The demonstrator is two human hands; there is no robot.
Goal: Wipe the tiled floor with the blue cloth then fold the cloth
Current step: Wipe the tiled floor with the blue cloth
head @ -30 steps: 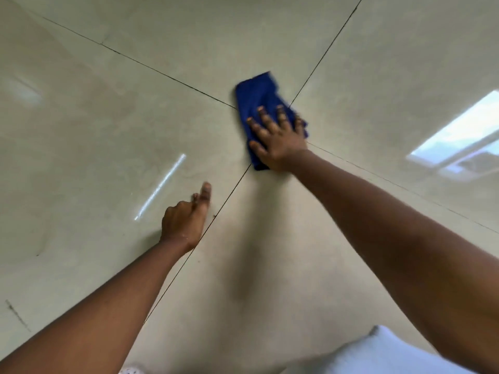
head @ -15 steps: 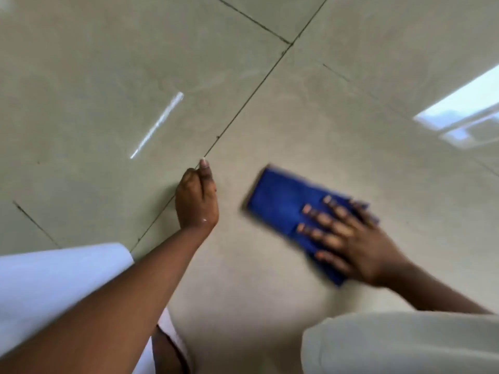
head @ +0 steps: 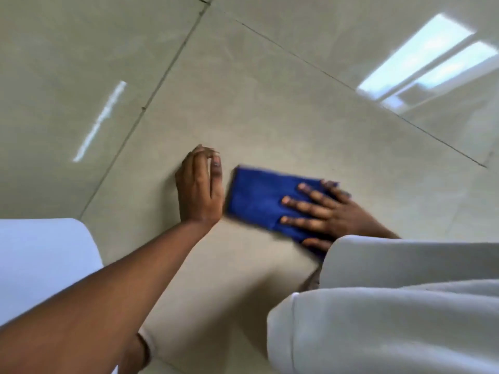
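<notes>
Blue cloth (head: 262, 202), already doubled into a rough rectangle, is pressed flat on the tiled floor (head: 270, 109) under the right hand (head: 324, 211), whose fingers (head: 302, 205) are spread straight across its near half; nothing is pinched or gathered. The cloth lies on the large pale tile in the middle of the view, just beside the left hand (head: 198, 190) and apart from the dark grout lines. The left hand is propped on the tile with its fingers bent under; whether they are fully curled cannot be told, and nothing is seen held in it.

The wiping step is judged to be in hand: the cloth's edges are smeared with motion, which suggests a stroke under way. The folding step is not yet reached. For the next move, steady downward pressure through the flat palm is called for, with the stroke carried on across the tile without the cloth being bunched against the left hand.

Counted: one cloth, two hands, two pale-trousered knees, three grout lines, and two bright reflections on the glossy tiles.
</notes>
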